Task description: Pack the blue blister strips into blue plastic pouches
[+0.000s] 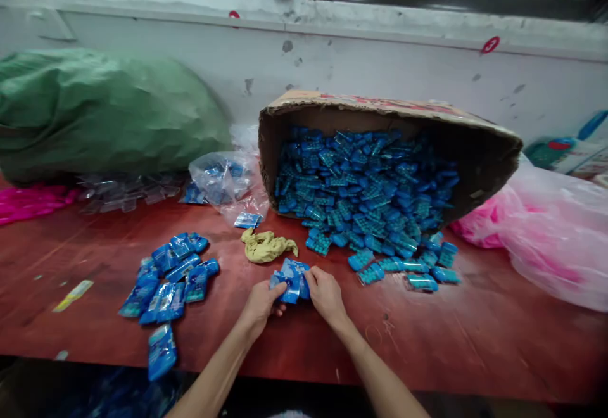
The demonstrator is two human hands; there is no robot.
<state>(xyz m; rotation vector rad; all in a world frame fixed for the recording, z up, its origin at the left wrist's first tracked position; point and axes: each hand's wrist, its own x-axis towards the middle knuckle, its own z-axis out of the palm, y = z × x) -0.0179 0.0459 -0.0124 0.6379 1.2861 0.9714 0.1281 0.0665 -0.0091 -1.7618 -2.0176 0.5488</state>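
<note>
Over the red table (304,348), my left hand (260,304) pinches several small blue printed packets (292,278), fanned out a little. The fingers of my right hand (325,294) are closed on the right edge of the same packets. Just beyond lies a crumpled yellow-green cloth (266,247). To the left is a loose group of blue filled packets (168,297), with one packet (162,351) by the front edge. On the right, small blue-capped clear containers (420,282) with teal contents lie loose.
A tipped cardboard box (380,102) spills many blue-capped containers (361,183) toward me. A clear bag (223,177) with blue packets stands left of it. Behind are clear plastic pieces (128,193) and a large green sack (109,114). Pink plastic bags (546,228) lie at right.
</note>
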